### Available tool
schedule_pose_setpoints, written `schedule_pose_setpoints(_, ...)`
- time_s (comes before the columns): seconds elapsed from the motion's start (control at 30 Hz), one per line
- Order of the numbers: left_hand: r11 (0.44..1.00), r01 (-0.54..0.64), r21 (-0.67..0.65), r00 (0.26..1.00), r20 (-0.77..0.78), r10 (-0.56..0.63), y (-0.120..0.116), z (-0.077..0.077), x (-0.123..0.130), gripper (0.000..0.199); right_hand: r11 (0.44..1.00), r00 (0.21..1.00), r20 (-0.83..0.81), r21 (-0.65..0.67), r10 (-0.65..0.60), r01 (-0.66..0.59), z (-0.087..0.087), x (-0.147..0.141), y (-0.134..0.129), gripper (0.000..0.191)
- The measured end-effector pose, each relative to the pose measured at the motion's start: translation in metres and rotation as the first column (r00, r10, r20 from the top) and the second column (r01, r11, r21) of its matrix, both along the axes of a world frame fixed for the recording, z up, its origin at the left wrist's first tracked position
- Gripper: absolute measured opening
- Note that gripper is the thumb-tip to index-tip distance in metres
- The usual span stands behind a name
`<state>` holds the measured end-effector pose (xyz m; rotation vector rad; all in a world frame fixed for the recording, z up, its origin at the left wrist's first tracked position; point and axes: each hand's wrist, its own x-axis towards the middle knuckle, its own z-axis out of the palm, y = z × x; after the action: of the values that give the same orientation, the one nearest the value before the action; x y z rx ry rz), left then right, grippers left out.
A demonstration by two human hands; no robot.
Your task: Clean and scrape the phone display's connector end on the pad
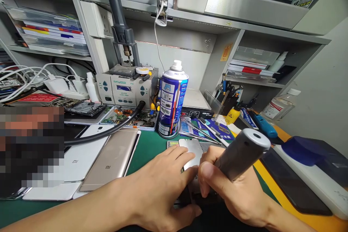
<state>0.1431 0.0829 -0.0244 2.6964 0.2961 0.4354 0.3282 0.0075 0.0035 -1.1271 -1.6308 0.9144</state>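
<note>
While the R hand [239,195] is closed round a grey cyl. tool [243,152], held tilted w/ its holed end up, the L hand [165,185] is part-open just to its left: fingers bent, tips at the silver plate [191,150], thumb apart on the near side. Whether it grips the plate or the dark item under the hands: can't tell. Tool's lower end hidden. Spray can [172,101] upright on green worktop [149,148], far side of plate; gold phone [111,159] flat, left.

Bright indoor light; dark shadow low centre; edges stretched; left patch pixelated.
</note>
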Motion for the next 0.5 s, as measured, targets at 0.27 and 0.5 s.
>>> schedule_pose_setpoints(0.27, 1.0, -0.009, 0.005, 1.0, -0.007, 0.009, 0.0022, -0.0012, 0.0014, 0.035, 0.999, 1.0, 0.024, 0.044, -0.009, 0.008, 0.0006, 0.0, -0.0004, 0.053)
schedule_pose_setpoints(0.5, 1.0, -0.009, 0.0, 1.0, -0.008, 0.009, 0.0013, 0.0001, 0.0003, 0.032, 0.999, 1.0, 0.017, 0.035, -0.001, 0.0, 0.0006, -0.0008, -0.0004, 0.053)
